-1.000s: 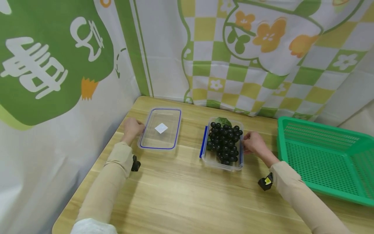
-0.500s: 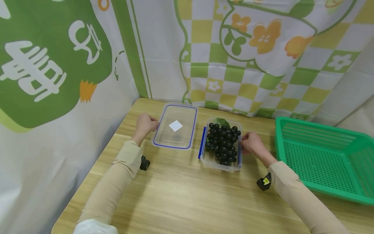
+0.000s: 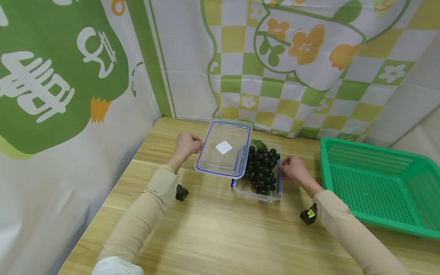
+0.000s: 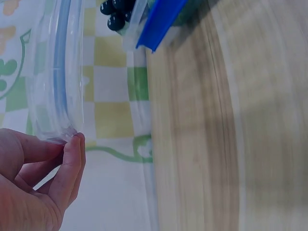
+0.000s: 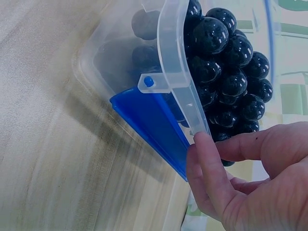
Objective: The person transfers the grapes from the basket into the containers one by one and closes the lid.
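My left hand (image 3: 186, 147) pinches the left edge of a clear plastic lid (image 3: 220, 162) with a blue seal line and a white square label. The lid is held above the table, its right edge overlapping the left side of a clear box (image 3: 256, 195). In that box lies a bunch of black grapes (image 3: 262, 170) with a green leaf (image 3: 258, 144) at the far end. My right hand (image 3: 295, 169) pinches the box's right rim between thumb and fingers. In the right wrist view a blue clip (image 5: 151, 130) hangs folded down from that rim.
A green plastic basket (image 3: 378, 225) stands at the table's right side. The wooden table (image 3: 206, 229) meets a patterned cloth (image 3: 268, 91) at its back edge. Another white and green cloth hangs along the left.
My left hand has carried the lid rightward from the left part of the table until it overlaps the box. My right hand keeps its hold on the box rim.
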`<state>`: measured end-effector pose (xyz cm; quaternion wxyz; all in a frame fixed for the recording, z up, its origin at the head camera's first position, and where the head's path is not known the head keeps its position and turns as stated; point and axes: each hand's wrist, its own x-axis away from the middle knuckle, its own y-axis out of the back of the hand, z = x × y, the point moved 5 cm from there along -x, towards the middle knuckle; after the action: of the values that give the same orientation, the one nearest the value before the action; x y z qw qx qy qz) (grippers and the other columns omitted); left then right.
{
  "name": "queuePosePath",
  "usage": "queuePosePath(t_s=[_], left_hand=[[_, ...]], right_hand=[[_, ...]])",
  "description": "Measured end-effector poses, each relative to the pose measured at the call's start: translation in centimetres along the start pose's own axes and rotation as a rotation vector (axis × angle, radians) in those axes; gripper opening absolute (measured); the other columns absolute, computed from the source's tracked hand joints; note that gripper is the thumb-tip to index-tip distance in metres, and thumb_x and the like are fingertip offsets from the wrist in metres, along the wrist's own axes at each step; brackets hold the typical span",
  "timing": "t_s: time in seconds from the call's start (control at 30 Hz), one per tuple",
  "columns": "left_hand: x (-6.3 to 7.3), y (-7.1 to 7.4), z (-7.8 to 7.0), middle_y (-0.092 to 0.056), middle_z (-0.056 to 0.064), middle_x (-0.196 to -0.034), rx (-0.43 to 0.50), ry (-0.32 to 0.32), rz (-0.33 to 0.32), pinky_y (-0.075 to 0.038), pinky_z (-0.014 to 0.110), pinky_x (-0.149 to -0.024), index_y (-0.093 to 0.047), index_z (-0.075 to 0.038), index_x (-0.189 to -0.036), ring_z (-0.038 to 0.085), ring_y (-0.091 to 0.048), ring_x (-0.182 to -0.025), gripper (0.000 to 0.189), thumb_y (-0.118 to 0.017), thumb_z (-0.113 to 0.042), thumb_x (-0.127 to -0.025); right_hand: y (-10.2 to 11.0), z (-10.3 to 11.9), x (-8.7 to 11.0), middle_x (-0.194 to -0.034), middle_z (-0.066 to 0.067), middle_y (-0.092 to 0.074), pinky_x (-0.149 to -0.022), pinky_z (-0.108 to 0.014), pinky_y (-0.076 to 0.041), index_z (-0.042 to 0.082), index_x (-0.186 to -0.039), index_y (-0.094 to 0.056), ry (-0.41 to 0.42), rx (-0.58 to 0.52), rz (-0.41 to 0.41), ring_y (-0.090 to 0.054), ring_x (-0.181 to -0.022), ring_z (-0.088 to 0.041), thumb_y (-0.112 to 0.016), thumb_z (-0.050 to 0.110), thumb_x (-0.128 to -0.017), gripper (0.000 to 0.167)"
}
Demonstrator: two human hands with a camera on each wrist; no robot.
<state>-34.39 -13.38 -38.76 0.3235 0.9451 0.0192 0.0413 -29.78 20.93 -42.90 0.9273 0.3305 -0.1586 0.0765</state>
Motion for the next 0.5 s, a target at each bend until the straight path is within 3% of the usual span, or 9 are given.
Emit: queuePosePath(t_s=[0.13,0.27,0.5], left_hand=[[0.1,-1.1,-1.2,-0.072,0.02,-0.092,0.054,0.009,0.038,-0.057,0.023,-0.061,-0.072,0.005,-0.094,0.018,-0.07,-0.066,0.017,-0.063,-0.006,-0.084],[0.3,-2.1,-2.3,-0.072,0.02,-0.089,0.084,-0.001,0.051,-0.057,0.023,-0.059,-0.072,0.006,-0.092,0.016,-0.068,-0.062,0.016,-0.063,-0.004,-0.084],[0.3,-4.0,-3.7,-0.072,0.021,-0.089,0.06,-0.055,0.057,-0.053,0.017,-0.052,-0.073,0.005,-0.093,0.006,-0.059,-0.05,0.016,-0.064,-0.002,-0.082]], right_hand=[[0.1,-0.1,0.1,-0.098,-0.027,-0.057,-0.074,-0.042,-0.059,-0.016,-0.117,-0.045,0.003,-0.017,-0.012,-0.066,-0.077,-0.031,-0.046,0.0,-0.092,0.029],[0.2,-0.2,0.1,-0.096,-0.025,-0.058,-0.074,-0.042,-0.059,-0.016,-0.116,-0.045,0.007,-0.041,-0.023,-0.066,-0.071,-0.025,-0.048,0.0,-0.092,0.029],[0.2,-0.7,0.2,-0.09,-0.027,-0.06,-0.072,-0.044,-0.059,-0.017,-0.113,-0.044,0.039,-0.085,-0.034,-0.064,-0.063,-0.018,-0.051,-0.005,-0.089,0.028]])
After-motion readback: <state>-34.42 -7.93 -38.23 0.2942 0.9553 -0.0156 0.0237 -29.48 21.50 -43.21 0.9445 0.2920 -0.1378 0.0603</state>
